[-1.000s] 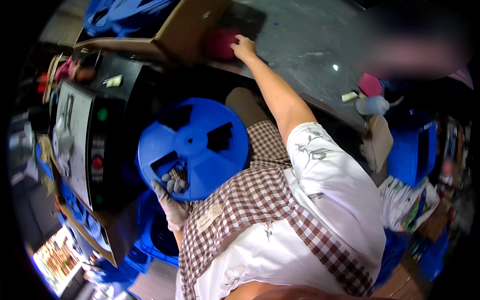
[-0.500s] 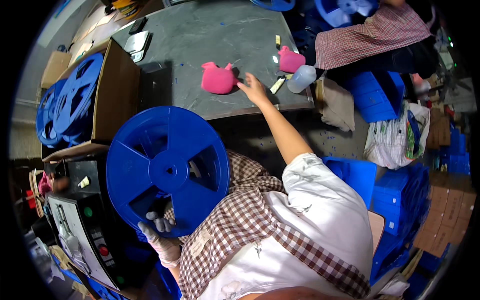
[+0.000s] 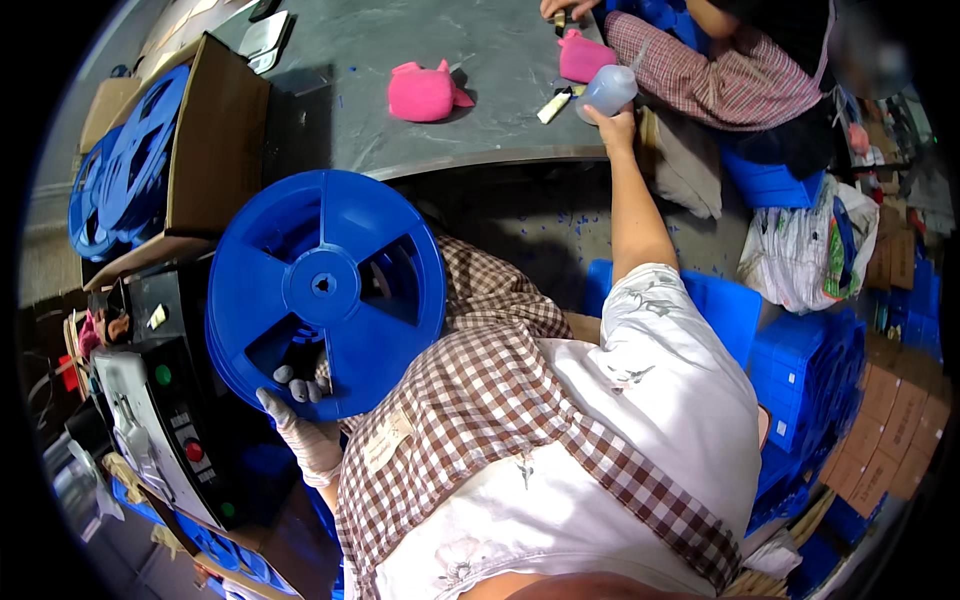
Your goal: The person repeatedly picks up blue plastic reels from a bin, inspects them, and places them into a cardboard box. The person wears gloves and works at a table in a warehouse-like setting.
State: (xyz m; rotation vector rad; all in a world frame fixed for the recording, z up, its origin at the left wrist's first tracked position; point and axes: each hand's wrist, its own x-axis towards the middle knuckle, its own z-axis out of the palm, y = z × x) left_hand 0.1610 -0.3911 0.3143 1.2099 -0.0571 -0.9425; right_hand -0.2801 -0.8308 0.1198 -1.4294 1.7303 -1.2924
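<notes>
My left hand, in a glove with grey fingertips, grips the lower rim of a large blue plastic reel. Its fingers reach through a gap in the reel, which stands tilted before my lap. At the right end of the grey table, my right hand is closed round a translucent plastic bottle. Beside the bottle lie a small white tube and a pink cloth bundle. A second pink bundle, with knotted corners, sits farther left on the table.
A cardboard box holding blue reels stands at left, above a black machine with buttons. Across the table's right corner, a co-worker's hand holds a small item. Blue stacked reels and cartons stand at right.
My right hand has moved right from near the left pink bundle and taken hold of the bottle. A co-worker's hand has come in at the table's far right. My left hand keeps the reel.
</notes>
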